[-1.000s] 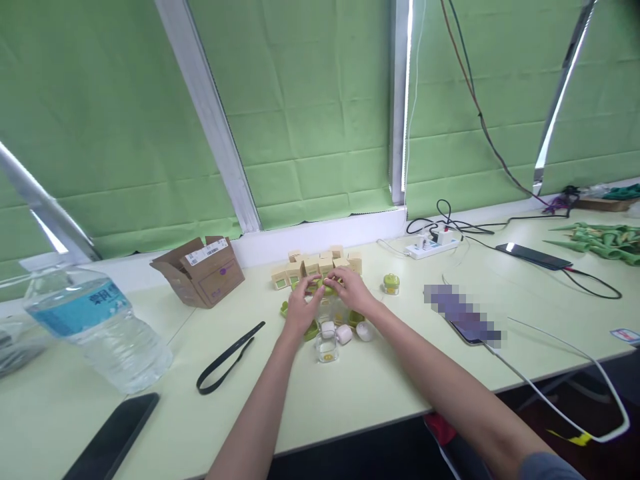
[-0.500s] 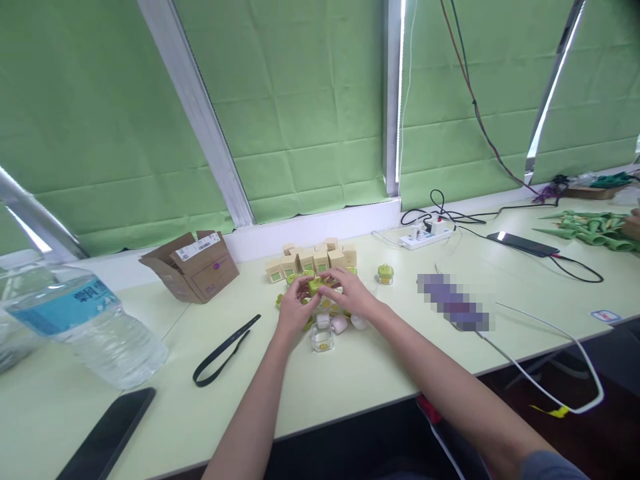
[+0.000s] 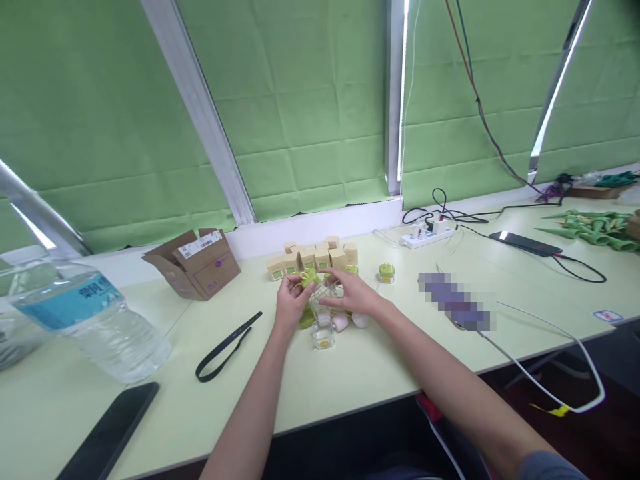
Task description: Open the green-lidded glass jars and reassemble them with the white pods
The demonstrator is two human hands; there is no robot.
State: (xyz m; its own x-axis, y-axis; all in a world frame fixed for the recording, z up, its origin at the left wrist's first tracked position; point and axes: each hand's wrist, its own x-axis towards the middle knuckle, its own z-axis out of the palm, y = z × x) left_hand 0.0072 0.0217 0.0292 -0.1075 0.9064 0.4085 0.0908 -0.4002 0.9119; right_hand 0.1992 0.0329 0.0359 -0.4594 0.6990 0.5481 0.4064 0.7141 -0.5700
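Note:
My left hand point(image 3: 291, 304) pinches a small green lid point(image 3: 309, 277) with a raised loop on top, held up above the table. My right hand point(image 3: 361, 295) is just to its right, thumb and fingers apart with nothing seen between them. Beneath the hands lie a clear square jar point(image 3: 323, 337) with a yellow mark, pale pinkish-white pieces point(image 3: 341, 323) and more green lids point(image 3: 307, 319), partly covered by my fingers. A closed jar with a green lid point(image 3: 386, 273) stands off to the right.
Small cream boxes point(image 3: 320, 257) cluster behind my hands. An open cardboard box point(image 3: 203, 267), a black strap point(image 3: 223, 353), a water bottle point(image 3: 95, 320) and a phone point(image 3: 113, 433) are leftward. On the right are a power strip point(image 3: 427, 237), cables and another phone point(image 3: 525, 244).
The right hand has come off the green lid and its fingers have spread. The lid has shifted slightly left and up in the left hand.

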